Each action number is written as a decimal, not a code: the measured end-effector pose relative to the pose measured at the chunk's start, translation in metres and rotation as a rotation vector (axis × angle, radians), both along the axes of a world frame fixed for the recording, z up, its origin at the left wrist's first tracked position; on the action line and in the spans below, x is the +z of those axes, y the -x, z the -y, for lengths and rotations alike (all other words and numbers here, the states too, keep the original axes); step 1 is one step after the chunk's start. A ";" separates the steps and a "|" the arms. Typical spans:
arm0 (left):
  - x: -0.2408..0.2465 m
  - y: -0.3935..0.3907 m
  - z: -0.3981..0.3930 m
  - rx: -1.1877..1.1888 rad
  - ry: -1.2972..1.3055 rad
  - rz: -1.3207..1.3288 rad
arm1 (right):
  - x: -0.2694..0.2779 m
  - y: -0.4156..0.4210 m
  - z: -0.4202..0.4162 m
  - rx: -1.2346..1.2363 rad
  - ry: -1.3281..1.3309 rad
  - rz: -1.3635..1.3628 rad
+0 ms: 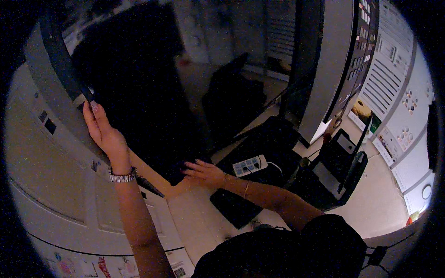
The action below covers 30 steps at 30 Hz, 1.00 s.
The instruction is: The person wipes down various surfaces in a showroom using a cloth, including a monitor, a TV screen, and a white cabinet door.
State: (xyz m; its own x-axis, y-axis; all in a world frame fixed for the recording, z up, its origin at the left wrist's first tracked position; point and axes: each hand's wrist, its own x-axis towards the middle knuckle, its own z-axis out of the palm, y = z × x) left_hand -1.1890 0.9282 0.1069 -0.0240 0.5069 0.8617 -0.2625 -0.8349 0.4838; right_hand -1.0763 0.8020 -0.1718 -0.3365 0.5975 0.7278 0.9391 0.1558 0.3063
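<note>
A large black object (139, 97), too dark to identify, fills the space before me. My left hand (109, 142), with a silver-coloured bracelet (122, 175) at the wrist, has its thumb and fingers about a dark edge strip (81, 87) on the left. My right hand (205, 173) lies low and flat, fingers apart, at the near corner of the black object. Below that corner runs a pale tan surface (194, 208). Beside my right forearm are a white power strip (249, 165) with plugs in it and a dark flat item (236, 208).
White panelled doors (62, 173) stand along the left. On the right, an open black case (333, 173) rests on the pale surface, near a lit monitor (358, 52) and printed display boards (386, 83). A dark bundle (233, 97) sits further back. Light is dim.
</note>
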 end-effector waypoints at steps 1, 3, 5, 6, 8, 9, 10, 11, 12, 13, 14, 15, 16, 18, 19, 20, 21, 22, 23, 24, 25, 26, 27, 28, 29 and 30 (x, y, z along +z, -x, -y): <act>0.002 -0.001 0.004 -0.019 0.030 0.007 | 0.000 -0.009 0.006 -0.017 -0.008 -0.077; 0.004 0.004 0.005 -0.001 0.052 -0.024 | 0.000 -0.031 0.021 -0.036 -0.018 -0.235; 0.003 0.005 0.005 0.047 0.037 -0.097 | -0.007 -0.071 0.039 -0.298 0.006 -0.450; 0.002 0.004 0.005 0.024 0.023 -0.055 | -0.003 -0.085 0.049 -0.392 -0.103 -0.549; 0.006 0.005 0.008 -0.019 -0.014 0.032 | 0.015 -0.123 0.063 -0.473 -0.330 -0.697; 0.006 0.008 0.006 0.012 -0.040 0.000 | 0.025 -0.149 0.069 -0.466 -0.446 -0.749; 0.004 0.009 0.000 0.041 -0.065 -0.038 | 0.035 -0.168 0.075 -0.501 -0.502 -0.794; 0.003 0.009 -0.002 0.056 -0.076 -0.054 | 0.042 -0.184 0.080 -0.538 -0.559 -0.841; 0.003 0.009 -0.002 0.068 -0.087 -0.069 | 0.046 -0.200 0.085 -0.557 -0.599 -0.955; 0.004 0.007 -0.001 0.067 -0.085 -0.062 | 0.043 -0.217 0.087 -0.575 -0.640 -1.069; 0.003 0.003 0.000 0.066 -0.082 -0.055 | 0.036 -0.230 0.089 -0.594 -0.681 -1.184; 0.003 0.001 0.001 0.032 -0.096 -0.028 | 0.025 -0.240 0.089 -0.588 -0.704 -1.241; 0.004 -0.002 0.003 -0.003 -0.109 0.003 | 0.017 -0.248 0.089 -0.581 -0.729 -1.293; 0.005 -0.005 0.003 -0.013 -0.117 0.029 | 0.005 -0.245 0.081 -0.591 -0.751 -1.277; 0.006 -0.001 0.000 0.022 -0.115 0.024 | 0.001 -0.219 0.064 -0.596 -0.742 -1.211; 0.007 0.003 -0.002 0.054 -0.110 0.019 | 0.000 -0.189 0.050 -0.604 -0.734 -1.144; 0.008 0.004 -0.004 0.043 -0.096 0.024 | 0.005 -0.154 0.039 -0.568 -0.690 -1.163; 0.009 0.005 -0.004 0.029 -0.080 0.032 | 0.014 -0.117 0.032 -0.534 -0.647 -1.178; 0.010 0.004 -0.002 0.007 -0.065 0.040 | 0.017 -0.088 0.026 -0.475 -0.610 -1.190; 0.010 0.002 -0.001 0.001 -0.061 0.040 | 0.016 -0.061 0.022 -0.422 -0.573 -1.204; 0.013 0.001 0.001 -0.007 -0.061 0.039 | 0.013 -0.034 0.019 -0.435 -0.380 -1.281; 0.015 0.000 0.001 -0.013 -0.063 0.037 | 0.012 -0.006 0.014 -0.403 -0.249 -1.269; 0.015 0.002 0.000 -0.010 -0.084 0.027 | 0.012 0.024 0.007 -0.360 -0.116 -1.254; 0.015 0.003 0.000 -0.013 -0.102 0.018 | 0.013 0.049 0.003 -0.285 -0.050 -1.153; 0.017 0.002 0.000 -0.023 -0.113 0.022 | 0.001 0.060 0.003 -0.329 0.042 -0.992; 0.019 -0.001 0.002 -0.038 -0.124 0.026 | -0.014 0.065 0.002 -0.370 0.128 -0.828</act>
